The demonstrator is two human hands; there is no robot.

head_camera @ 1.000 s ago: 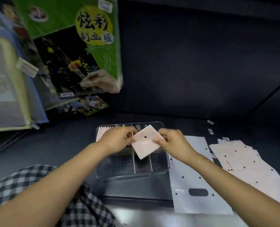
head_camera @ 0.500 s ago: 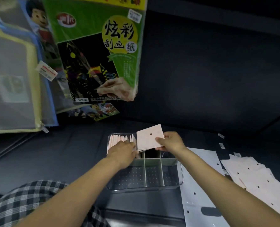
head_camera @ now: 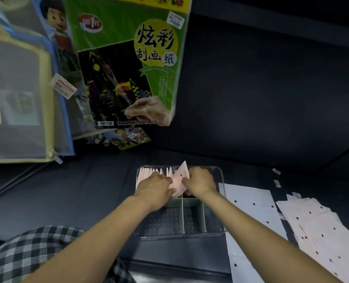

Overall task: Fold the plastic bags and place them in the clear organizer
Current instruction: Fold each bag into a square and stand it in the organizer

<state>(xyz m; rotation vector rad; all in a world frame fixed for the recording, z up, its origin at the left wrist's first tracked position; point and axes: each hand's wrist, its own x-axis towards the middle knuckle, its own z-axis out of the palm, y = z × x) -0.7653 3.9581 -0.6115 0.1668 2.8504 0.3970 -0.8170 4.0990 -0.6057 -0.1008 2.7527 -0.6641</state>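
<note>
The clear organizer [head_camera: 220, 201] is a rectangular tray of see-through plastic with rounded corners, thin pale dividers and a dotted floor, sitting on a dark desk [head_camera: 87, 190]. Its far compartment holds a row of folded bags [head_camera: 147, 173], thin pale pink pieces standing on edge with pointed corners sticking up. Both forearms reach forward over the near compartments. The left hand [head_camera: 155, 186] lies knuckles-up over the row, fingers bent down against the bags; whether its grip pinches one cannot be told. The right hand [head_camera: 200, 182] curls round a folded pink bag [head_camera: 181, 176], a flat, tilted piece with a small dark dot, and holds it in the far compartment just beside the row. To the right of the organizer lie flat white plastic bags [head_camera: 249, 203] with punched dots, and beyond them a loose pile of pinkish sheets [head_camera: 320, 225]
</note>
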